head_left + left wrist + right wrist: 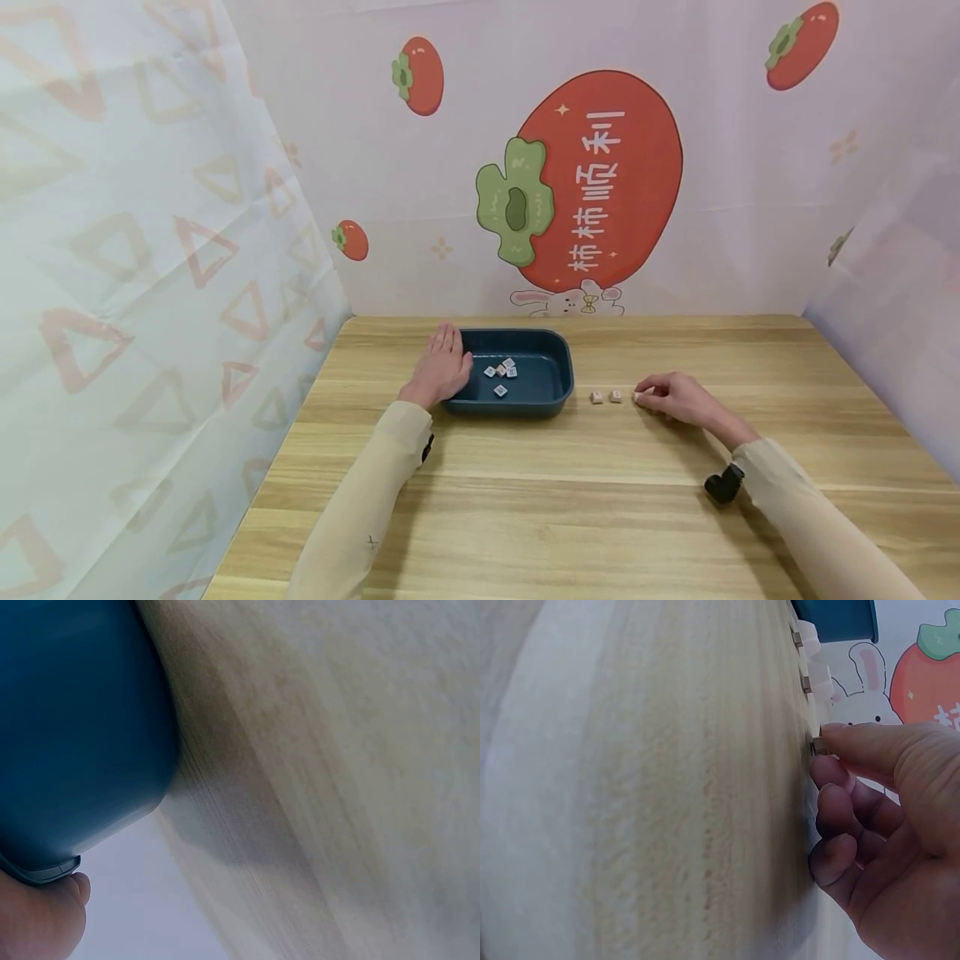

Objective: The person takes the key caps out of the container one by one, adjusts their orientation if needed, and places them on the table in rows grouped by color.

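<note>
A dark blue rectangular tray (528, 409) stands on the table with several small white lettered cubes (512, 372) inside. My left hand (441, 367) rests on its left rim, fingers stretched out straight; in the left wrist view, part of that hand (41, 919) lies at the rim beside the tray's outer wall (82, 727). To the right of the tray, two cubes sit in a row on the wood, one nearer the tray (597, 397) and one beside it (616, 397). At the row's right end, my right hand (684, 400) pinches a third cube (819, 746) between thumb and forefinger, close over the tabletop.
The wood-grain table (525, 517) ends at a back wall cloth (720, 250) printed with persimmons and a rabbit. Another patterned cloth (150, 333) borders the left side. Each sleeve carries a black wrist device, the right one (724, 484) showing most.
</note>
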Demonstrator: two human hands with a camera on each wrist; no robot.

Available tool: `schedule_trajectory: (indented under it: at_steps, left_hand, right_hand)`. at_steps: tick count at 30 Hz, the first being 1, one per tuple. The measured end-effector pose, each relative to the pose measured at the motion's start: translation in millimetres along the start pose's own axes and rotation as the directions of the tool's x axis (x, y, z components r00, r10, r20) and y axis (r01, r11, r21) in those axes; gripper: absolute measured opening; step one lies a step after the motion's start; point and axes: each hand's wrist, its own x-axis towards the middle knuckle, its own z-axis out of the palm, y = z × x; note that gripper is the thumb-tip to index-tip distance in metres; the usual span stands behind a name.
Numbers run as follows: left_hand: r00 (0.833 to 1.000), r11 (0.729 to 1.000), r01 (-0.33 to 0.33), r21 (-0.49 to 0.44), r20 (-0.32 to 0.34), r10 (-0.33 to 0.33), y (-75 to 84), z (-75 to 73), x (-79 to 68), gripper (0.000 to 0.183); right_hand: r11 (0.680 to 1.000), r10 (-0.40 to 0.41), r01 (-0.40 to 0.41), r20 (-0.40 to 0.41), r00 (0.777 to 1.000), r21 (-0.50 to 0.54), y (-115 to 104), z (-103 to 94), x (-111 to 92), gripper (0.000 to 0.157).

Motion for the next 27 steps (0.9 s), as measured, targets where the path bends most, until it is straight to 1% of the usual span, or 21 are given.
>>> schedule_trajectory:
  at_steps: [5,10,16,19,24,27]
  left_hand:
    - [1.0,1.0,0.002,-0.008,-0.001,-0.002,-0.4,0.3,0.3,0.066]
    - [1.0,1.0,-0.004,0.004,0.004,0.004,-0.5,0.2,0.2,0.066]
    - [1.0,1.0,-0.001,0.015,0.0,0.001,-0.6,1.7,1.0,0.065]
    - [1.0,1.0,0.0,0.01,-0.006,0.0,-0.5,2.0,1.1,0.065]
    - [1.0,1.0,-0.003,0.009,-0.004,0.003,-0.7,1.7,0.9,0.065]
    - [1.0,1.0,-0.002,0.014,0.001,0.002,-0.8,1.4,1.1,0.066]
  right_hand:
    - [1.0,-0.006,0.007,-0.008,1.0,0.002,-2,0.5,2,0.026]
    - [1.0,-0.01,0.01,0.001,1.0,0.0,-4,0.0,2,0.026]
    - [1.0,-0.005,0.005,0.02,1.0,0.007,-10,-4.2,0,0.032]
    - [1.0,-0.01,0.01,0.001,1.0,-0.005,-14,-5.5,1,0.032]
    - [0.998,-0.055,0.054,-0.034,0.998,-0.041,-25,-5.0,5,0.03]
    - [0.996,-0.079,0.078,-0.037,0.996,-0.042,-33,-3.5,6,0.03]
